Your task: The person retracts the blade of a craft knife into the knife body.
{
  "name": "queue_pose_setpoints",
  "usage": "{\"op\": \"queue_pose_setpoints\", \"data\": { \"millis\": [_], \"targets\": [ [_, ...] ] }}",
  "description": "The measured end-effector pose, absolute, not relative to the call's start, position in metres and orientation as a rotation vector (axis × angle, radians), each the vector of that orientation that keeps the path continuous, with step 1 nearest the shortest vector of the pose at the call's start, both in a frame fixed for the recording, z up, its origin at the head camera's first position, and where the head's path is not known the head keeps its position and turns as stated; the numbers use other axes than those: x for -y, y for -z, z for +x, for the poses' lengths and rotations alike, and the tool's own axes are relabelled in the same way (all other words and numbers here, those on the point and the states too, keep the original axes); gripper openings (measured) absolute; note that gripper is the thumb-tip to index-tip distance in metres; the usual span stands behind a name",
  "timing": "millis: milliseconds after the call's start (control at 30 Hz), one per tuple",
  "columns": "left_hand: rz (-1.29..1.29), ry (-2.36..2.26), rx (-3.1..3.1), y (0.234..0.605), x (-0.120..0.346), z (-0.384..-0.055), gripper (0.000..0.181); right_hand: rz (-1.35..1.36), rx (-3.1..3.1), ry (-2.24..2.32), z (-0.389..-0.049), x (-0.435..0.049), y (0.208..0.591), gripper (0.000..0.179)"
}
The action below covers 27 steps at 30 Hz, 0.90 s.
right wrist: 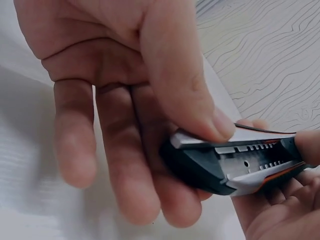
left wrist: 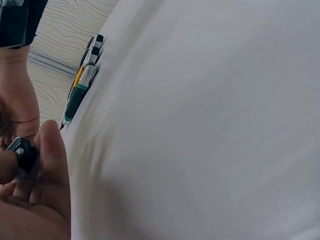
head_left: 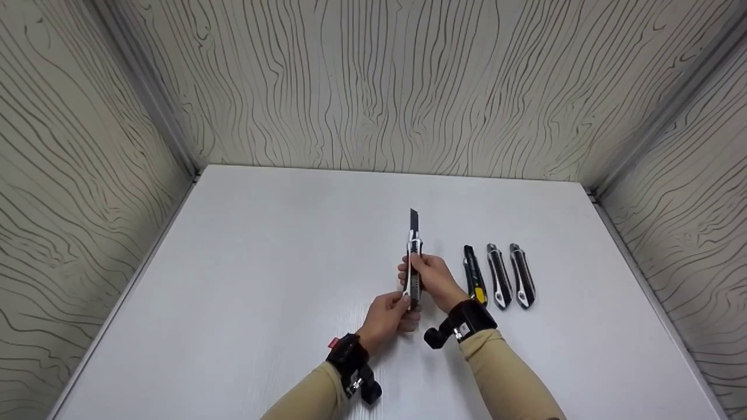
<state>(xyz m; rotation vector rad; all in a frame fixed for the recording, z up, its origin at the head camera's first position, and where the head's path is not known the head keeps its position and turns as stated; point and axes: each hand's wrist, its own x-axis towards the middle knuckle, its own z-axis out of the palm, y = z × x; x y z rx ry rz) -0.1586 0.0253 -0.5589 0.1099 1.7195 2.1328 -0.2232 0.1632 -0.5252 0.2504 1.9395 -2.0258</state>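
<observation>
Upright over the table, a silver and black utility knife point(head_left: 415, 284) points away from me with its blade point(head_left: 414, 220) extended. My right hand point(head_left: 437, 279) grips the handle, thumb on the slider side. At the butt end, my left hand point(head_left: 385, 318) pinches the knife between thumb and fingers. The right wrist view shows the slotted track and dark end of the knife point(right wrist: 200, 172) close up, with the left thumb point(right wrist: 220, 125) against its edge. In the left wrist view only the knife's butt point(left wrist: 26, 154) shows between fingers.
On the white table point(head_left: 262, 251), right of my hands, lie a black and yellow utility knife point(head_left: 473, 271) and two silver and dark utility knives, one nearer point(head_left: 499, 277) and one farther right point(head_left: 522, 277). Wood-patterned panels point(head_left: 373, 87) enclose the table's back and sides.
</observation>
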Motion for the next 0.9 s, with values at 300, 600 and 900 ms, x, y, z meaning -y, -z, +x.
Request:
{"op": "queue_pose_setpoints", "data": {
  "millis": [300,600,900],
  "targets": [
    [0.112,-2.105,-1.744,0.5589,-0.0247,-0.1581,0.03,0.234,-1.987,1.982,-0.2217,-0.1629,0.5248,0.037],
    [0.098,-2.101,-1.752,0.5595,-0.0247,-0.1584,0.031,0.238,-1.972,2.003,-0.2212,-0.1613,0.5243,0.035],
    [0.095,-2.099,-1.765,0.5576,-0.0249,-0.1584,0.029,0.202,-1.965,2.001,-0.2206,-0.1617,0.5237,0.036]
  ]
}}
